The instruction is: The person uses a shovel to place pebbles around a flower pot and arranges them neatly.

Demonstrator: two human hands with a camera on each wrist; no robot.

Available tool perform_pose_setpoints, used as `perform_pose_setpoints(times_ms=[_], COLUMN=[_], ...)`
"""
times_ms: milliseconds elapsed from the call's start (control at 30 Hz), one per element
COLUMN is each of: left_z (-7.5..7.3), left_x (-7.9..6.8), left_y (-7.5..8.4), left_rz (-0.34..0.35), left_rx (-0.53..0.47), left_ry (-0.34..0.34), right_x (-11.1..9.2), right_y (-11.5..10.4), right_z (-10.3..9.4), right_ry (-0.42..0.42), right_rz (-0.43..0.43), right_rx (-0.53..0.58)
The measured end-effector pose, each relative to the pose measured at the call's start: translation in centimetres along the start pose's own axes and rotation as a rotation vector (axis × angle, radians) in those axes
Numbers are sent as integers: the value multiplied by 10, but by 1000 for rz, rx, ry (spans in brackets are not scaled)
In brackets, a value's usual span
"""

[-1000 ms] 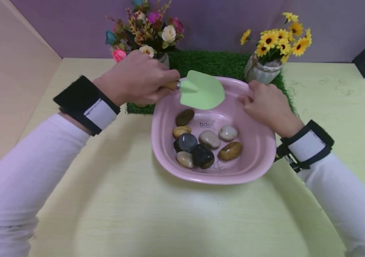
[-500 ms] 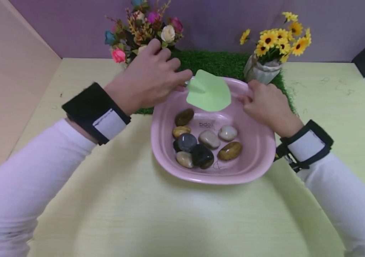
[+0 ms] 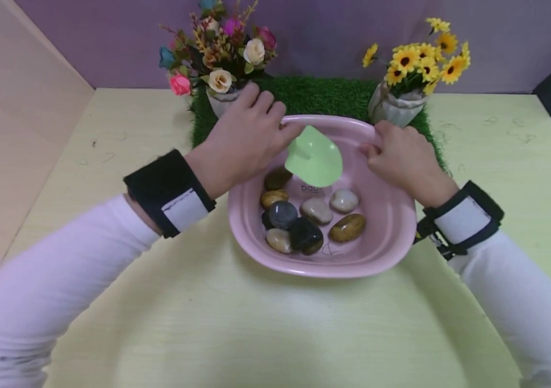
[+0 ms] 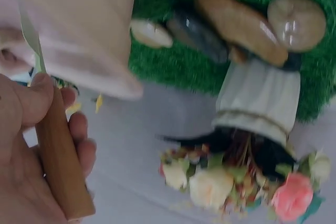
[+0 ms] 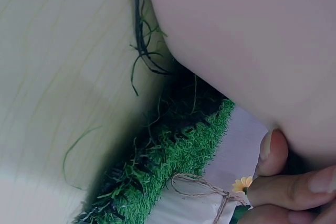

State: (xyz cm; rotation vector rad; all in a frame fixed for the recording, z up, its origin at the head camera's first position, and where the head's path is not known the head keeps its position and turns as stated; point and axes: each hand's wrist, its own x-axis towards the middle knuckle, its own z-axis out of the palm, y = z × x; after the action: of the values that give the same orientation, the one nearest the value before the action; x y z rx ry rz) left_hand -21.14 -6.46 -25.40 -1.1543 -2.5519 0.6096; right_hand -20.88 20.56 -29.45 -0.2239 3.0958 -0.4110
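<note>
My left hand [image 3: 248, 140] holds a small trowel with a light green blade [image 3: 316, 159]. Its wooden handle [image 4: 63, 166] lies between thumb and curled fingers in the left wrist view. The blade hangs tilted inside the far part of a pink basin [image 3: 323, 269], apart from most of the stones and partly covering the printed lettering. Several smooth stones lie in the basin, among them a black stone [image 3: 306, 233], a brown stone [image 3: 348, 228] and a whitish stone [image 3: 344, 200]. At the basin's far right corner, my right hand [image 3: 403, 156] grips the rim; its fingertips show under the rim in the right wrist view.
Behind the basin lies a green turf mat [image 3: 314, 94]. A white pot [image 3: 219, 101] of mixed flowers and another pot [image 3: 396, 108] of yellow flowers stand on it. More stones [image 4: 241, 22] rest on the turf beside the left pot. Loose strands [image 5: 139, 30] litter the table.
The left hand has moved right and toward the basin's near side, and the trowel blade has dipped lower into the basin. Right hand, basin and stones stay where they were.
</note>
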Motion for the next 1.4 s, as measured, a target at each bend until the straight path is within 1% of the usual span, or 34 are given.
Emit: perform_pose_setpoints(times_ms=[67, 133, 300, 400, 467, 600, 700, 867, 967, 1033, 1200, 1400], left_z=[6, 12, 21, 24, 24, 22, 17, 7, 4, 4, 12, 22], left_x=[0, -1, -3, -5, -7, -9, -10, -9, -9, -10, -11, -13], left_y=[5, 10, 17, 18, 18, 16, 14, 16, 18, 19, 21, 19], left_rz=[5, 5, -18, -24, -22, -14, -15, 3, 20, 39, 82, 102], left_rx=[-25, -34, 6, 29, 25, 6, -19, -73, -82, -89, -160, -205], left_ry=[44, 60, 63, 60, 47, 3, -64, -218, -248, -237, -179, -96], right_x=[0, 0, 0, 0, 0, 0, 0, 0, 0, 0, 0, 1], right_y=[0, 1, 2, 2, 2, 1, 1, 1, 2, 2, 2, 2], right_z=[0, 0, 2, 2, 2, 1, 1, 1, 0, 0, 2, 3], right_ry=[-1, 0, 13, 15, 16, 13, 9, 7, 7, 8, 2, 11], right_rz=[5, 5, -15, -21, -23, -19, -11, -7, -5, 0, -1, -16], right_rx=[1, 3, 5, 3, 2, 2, -1, -4, -2, -2, 13, -2])
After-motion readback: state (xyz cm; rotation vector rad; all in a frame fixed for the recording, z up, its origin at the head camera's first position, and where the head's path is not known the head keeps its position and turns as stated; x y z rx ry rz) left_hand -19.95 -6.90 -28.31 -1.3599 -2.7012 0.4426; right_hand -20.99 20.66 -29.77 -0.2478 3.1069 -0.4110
